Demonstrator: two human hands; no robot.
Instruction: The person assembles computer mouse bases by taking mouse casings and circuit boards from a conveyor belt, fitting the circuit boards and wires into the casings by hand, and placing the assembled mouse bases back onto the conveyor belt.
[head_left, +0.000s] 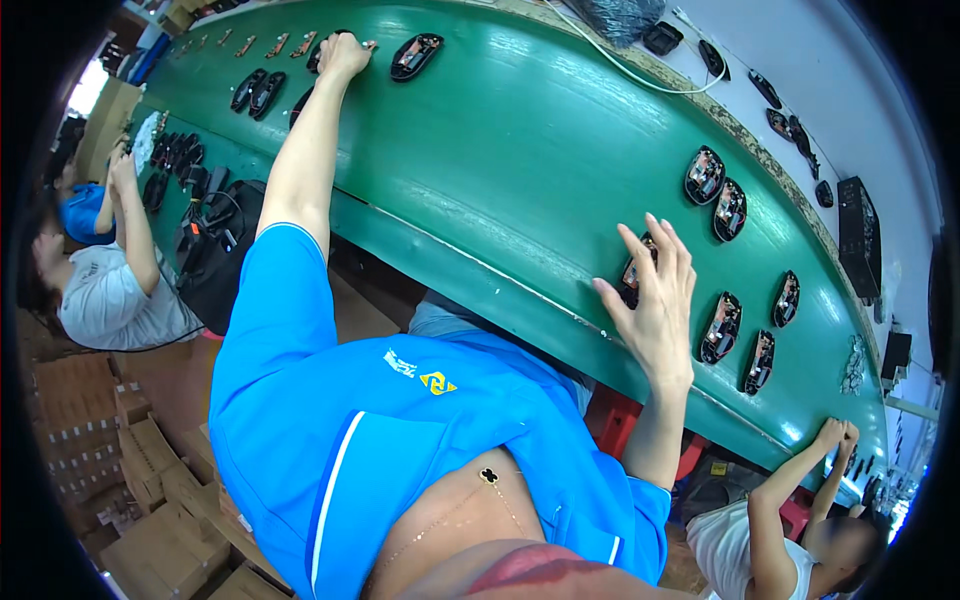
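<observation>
My left hand (343, 57) reaches to the far left of the green work surface (480, 130). Its fingers are bent down and partly hidden; a black oval shell (316, 58) shows beside them, and what they grip I cannot make out. To its right lies another black oval shell (416, 57) with a small circuit board inside. My right hand (657, 305) is open, fingers spread, over the surface's near side. Partly behind its thumb and fingers sits a black shell with circuitry (629, 283); whether they touch I cannot tell.
Similar filled shells (705, 175) stand in groups at the right. Small copper-coloured boards (278, 45) line the far left edge, near two dark shells (266, 93). A white cable (640, 82) crosses the speckled ledge. Co-workers sit at left (120, 290) and lower right (755, 540); cardboard boxes (160, 550) fill the lower left.
</observation>
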